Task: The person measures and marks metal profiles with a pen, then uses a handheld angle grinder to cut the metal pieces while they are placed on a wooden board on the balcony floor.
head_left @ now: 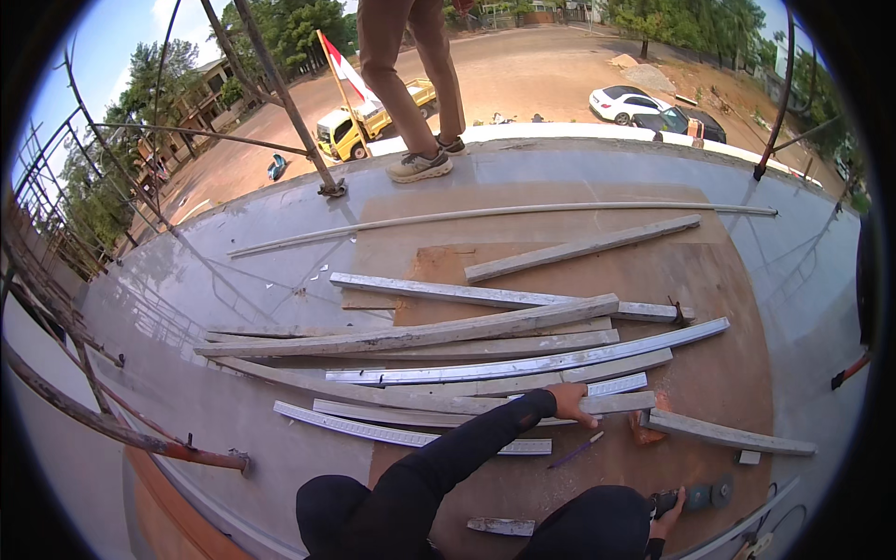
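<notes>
Gripped in my left hand (567,402) is a grey wooden batten (621,403), near its right end. My right hand (669,515) is wrapped round an angle grinder (693,497), whose dark disc points right. Beyond the held batten's end lies a shorter wooden batten (733,433), slanting right, with an orange object (651,427) partly under it. A small offcut block (749,457) sits below that piece. Near my left hand, a thin purple stick (571,454) rests on the brown board (691,289). A short wood piece (501,526) lies beside my knee.
Several wooden battens (411,329) and silvery metal strips (532,353) lie across the board and floor. Scaffold poles (289,93) stand left and right. A person (411,75) stands at the far raised edge; vehicles (627,103) are parked on the ground below. Cables (789,523) lie lower right.
</notes>
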`<action>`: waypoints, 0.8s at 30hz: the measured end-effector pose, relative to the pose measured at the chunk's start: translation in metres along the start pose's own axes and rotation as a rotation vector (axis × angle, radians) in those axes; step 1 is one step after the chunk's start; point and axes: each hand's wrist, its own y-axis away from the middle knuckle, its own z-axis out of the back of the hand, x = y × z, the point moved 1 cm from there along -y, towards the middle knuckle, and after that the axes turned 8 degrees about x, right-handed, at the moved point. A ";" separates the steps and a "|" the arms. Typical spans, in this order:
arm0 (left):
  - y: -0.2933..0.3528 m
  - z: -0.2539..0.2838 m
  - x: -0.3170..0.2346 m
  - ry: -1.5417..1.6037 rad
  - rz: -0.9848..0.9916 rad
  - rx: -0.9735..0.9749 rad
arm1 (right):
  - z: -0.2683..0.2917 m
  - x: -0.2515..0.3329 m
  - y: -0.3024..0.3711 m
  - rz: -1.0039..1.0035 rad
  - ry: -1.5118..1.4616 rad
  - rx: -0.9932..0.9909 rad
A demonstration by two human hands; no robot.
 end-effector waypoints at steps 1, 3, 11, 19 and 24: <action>0.008 -0.003 0.013 -0.032 0.060 -0.013 | -0.022 -0.006 0.024 -0.109 -0.051 -0.056; -0.002 0.002 0.001 -0.141 0.054 -0.041 | -0.002 -0.001 0.001 -0.062 0.006 -0.152; 0.015 0.002 0.038 -0.287 0.061 -0.450 | 0.002 -0.031 -0.005 -0.090 0.694 -0.557; 0.023 0.025 0.064 -0.471 0.126 -0.529 | -0.016 -0.011 0.015 0.144 0.705 -0.607; 0.039 0.037 0.074 -0.527 0.151 -0.512 | -0.051 0.013 0.046 -0.021 0.854 -0.531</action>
